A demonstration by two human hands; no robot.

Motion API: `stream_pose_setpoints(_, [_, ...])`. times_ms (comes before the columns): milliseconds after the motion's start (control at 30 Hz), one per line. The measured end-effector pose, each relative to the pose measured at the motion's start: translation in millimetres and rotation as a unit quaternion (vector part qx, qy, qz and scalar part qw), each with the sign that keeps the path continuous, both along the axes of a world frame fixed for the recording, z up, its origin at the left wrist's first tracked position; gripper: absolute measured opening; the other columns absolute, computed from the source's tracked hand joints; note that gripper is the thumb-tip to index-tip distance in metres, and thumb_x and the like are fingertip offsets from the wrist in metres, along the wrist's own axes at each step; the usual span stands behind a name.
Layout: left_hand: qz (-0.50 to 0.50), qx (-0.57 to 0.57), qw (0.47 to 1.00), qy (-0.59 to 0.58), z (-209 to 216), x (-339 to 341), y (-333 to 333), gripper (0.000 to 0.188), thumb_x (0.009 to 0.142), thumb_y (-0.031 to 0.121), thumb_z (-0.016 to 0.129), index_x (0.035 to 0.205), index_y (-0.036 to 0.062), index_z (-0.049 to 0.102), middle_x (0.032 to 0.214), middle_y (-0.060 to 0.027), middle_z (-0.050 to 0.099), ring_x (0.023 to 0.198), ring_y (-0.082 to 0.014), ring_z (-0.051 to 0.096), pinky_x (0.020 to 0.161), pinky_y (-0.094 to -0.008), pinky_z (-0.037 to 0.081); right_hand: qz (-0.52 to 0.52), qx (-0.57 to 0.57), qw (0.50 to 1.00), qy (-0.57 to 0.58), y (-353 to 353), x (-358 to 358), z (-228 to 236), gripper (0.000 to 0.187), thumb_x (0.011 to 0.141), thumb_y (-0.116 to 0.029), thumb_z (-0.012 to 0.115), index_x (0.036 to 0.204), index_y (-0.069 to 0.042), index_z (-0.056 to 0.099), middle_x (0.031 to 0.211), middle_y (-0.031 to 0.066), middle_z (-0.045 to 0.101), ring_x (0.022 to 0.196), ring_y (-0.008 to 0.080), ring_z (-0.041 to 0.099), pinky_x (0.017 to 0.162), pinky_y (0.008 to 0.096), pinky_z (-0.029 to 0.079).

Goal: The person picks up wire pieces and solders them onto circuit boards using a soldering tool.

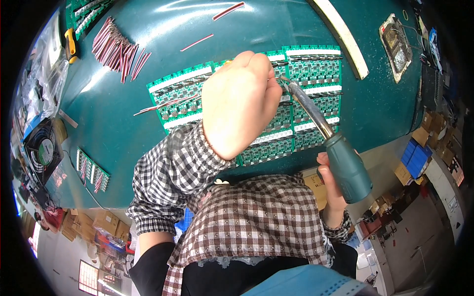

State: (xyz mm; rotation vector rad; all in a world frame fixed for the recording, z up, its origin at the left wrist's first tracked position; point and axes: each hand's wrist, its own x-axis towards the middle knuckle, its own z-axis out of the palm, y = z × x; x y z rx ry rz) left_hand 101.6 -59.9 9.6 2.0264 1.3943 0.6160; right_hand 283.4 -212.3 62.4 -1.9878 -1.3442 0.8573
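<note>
1 green-handled, metal-shafted soldering iron [347, 166], gripped by right hand [334, 190], slants up-left toward curled left hand [241, 101], contents hidden.

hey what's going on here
A person is working over a sheet of green circuit boards on a table. The right hand grips a soldering iron by its green handle, its tip close to the left hand, which is over the boards with its grip hidden. Whether the tip touches a board is hard to tell. A pile of red and white wires lies on the table, up and left of the boards.
</note>
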Motion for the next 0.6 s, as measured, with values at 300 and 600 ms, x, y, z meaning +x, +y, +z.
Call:
stream_pose_setpoints(300, [0.002, 0.004, 1.0, -0.001, -0.6, -0.4, -0.1, 0.01, 0.068, 0.005, 0.062, 0.073, 0.0047, 0.053, 0.065, -0.0066, 0.051, 0.056, -0.0218, 0.053, 0.05, -0.032, 0.041, 0.021, 0.012, 1.0, 0.007, -3.3, 3.2, -0.8, 0.04, 0.063, -0.018, 0.079, 0.094, -0.001, 0.06, 0.087, 0.0126, 0.06, 0.074, 0.0266, 0.058, 0.067, 0.0342, 0.047])
stream_pose_setpoints(600, [0.002, 0.005, 1.0, 0.0, -1.4, 0.4, -0.1, 0.01, 0.068, 0.005, 0.062, 0.072, 0.0048, 0.053, 0.064, -0.0066, 0.051, 0.056, -0.0214, 0.053, 0.05, -0.0319, 0.041, 0.001, 0.027, 0.999, 0.033, 2.2, -0.3, 1.0, 0.035, 0.065, -0.015, 0.078, 0.092, -0.001, 0.061, 0.082, 0.0091, 0.061, 0.073, 0.0223, 0.059, 0.066, 0.0308, 0.047])
